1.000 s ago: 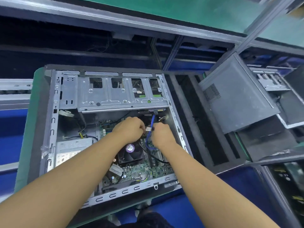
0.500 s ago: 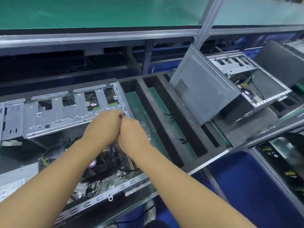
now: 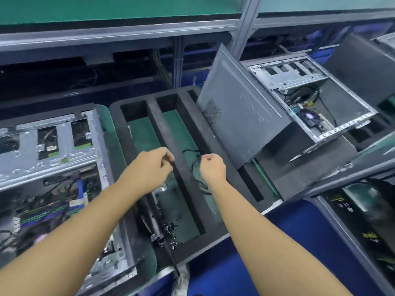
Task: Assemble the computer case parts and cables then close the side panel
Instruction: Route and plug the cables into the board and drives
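The open computer case lies on its side at the left, with its motherboard and a blue cable showing inside. Both hands hover to its right, over the black foam tray. My left hand has its fingers curled against the thumb above the tray's middle divider, and I can see nothing in it. My right hand is a loose fist and pinches a thin black cable that loops down into the tray's right slot. A grey side panel leans upright at the tray's right edge.
Several small dark screws and a long dark metal part lie in the tray's left slot. A second open case sits at the right behind the panel. A metal shelf frame runs across the back.
Both hands came out of the open case, moved right over the foam tray and separated. The view swung right, so the case now sits at the left edge.
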The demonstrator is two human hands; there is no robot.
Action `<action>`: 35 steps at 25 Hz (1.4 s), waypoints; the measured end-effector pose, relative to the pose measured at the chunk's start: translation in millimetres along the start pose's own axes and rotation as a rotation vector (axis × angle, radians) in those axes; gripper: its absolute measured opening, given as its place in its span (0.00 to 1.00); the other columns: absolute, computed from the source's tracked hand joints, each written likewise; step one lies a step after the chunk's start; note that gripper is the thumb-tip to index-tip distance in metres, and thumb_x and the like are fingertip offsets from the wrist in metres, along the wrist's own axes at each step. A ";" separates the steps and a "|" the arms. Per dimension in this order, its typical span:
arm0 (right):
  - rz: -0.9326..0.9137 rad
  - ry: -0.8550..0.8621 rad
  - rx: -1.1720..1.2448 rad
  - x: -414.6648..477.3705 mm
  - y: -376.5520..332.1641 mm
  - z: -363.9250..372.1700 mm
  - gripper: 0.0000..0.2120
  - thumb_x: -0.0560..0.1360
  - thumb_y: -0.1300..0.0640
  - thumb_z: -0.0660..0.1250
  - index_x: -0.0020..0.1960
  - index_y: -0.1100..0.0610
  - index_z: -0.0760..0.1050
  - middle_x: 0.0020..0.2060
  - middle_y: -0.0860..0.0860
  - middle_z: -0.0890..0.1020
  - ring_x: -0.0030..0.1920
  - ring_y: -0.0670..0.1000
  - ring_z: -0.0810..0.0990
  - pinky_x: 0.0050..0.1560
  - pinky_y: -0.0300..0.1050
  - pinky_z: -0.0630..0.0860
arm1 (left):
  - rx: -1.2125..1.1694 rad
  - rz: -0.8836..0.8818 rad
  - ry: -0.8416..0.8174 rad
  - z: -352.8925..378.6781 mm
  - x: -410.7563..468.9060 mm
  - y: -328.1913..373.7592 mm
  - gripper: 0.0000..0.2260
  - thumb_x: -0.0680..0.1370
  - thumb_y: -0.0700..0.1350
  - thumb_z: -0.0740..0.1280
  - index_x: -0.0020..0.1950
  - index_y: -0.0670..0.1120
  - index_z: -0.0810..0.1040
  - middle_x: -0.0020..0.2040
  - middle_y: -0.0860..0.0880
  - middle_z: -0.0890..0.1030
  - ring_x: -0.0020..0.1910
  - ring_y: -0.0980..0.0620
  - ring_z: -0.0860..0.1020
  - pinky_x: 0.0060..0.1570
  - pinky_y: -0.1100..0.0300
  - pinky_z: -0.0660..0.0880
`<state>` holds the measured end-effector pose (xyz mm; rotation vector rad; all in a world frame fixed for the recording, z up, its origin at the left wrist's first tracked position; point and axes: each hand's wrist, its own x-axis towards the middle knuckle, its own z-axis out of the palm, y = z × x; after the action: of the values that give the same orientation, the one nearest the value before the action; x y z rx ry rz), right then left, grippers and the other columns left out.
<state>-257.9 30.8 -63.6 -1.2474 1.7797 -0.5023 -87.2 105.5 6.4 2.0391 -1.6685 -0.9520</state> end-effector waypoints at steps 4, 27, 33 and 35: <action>0.290 -0.187 0.189 60.0 16.8 24.2 0.30 0.81 0.51 0.64 0.77 0.64 0.61 0.71 0.60 0.71 0.69 0.60 0.71 0.62 0.50 0.70 | -0.050 -0.073 -0.013 19.7 10.6 1.4 0.09 0.78 0.43 0.59 0.50 0.58 0.74 0.43 0.61 0.83 0.28 0.63 0.77 0.24 0.70 0.66; -1.682 -0.249 -0.733 -171.7 -103.1 81.4 0.10 0.77 0.50 0.65 0.52 0.52 0.83 0.34 0.48 0.83 0.37 0.54 0.79 0.37 0.48 0.73 | -1.495 -0.264 0.357 -148.5 -114.6 -101.2 0.18 0.82 0.61 0.56 0.52 0.47 0.75 0.28 0.55 0.61 0.20 0.58 0.57 0.17 0.66 0.58; -1.564 -0.642 -0.895 -212.6 -105.1 130.0 0.11 0.74 0.49 0.62 0.46 0.52 0.81 0.32 0.49 0.81 0.36 0.54 0.77 0.47 0.48 0.69 | -1.040 -0.538 0.389 -153.6 -153.4 -170.0 0.11 0.82 0.46 0.58 0.52 0.42 0.77 0.31 0.48 0.77 0.23 0.52 0.71 0.26 0.61 0.73; -1.515 -0.740 -0.954 -226.7 -98.9 147.0 0.13 0.71 0.48 0.59 0.42 0.52 0.80 0.30 0.50 0.80 0.34 0.55 0.76 0.48 0.47 0.66 | -0.500 -0.619 0.385 -155.7 -161.4 -186.7 0.10 0.81 0.46 0.59 0.59 0.45 0.76 0.45 0.43 0.81 0.37 0.46 0.78 0.40 0.57 0.74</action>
<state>-57.2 215.7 27.5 -2.8547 0.0739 0.1464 140.7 283.6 45.0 2.2057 -0.5297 -0.9443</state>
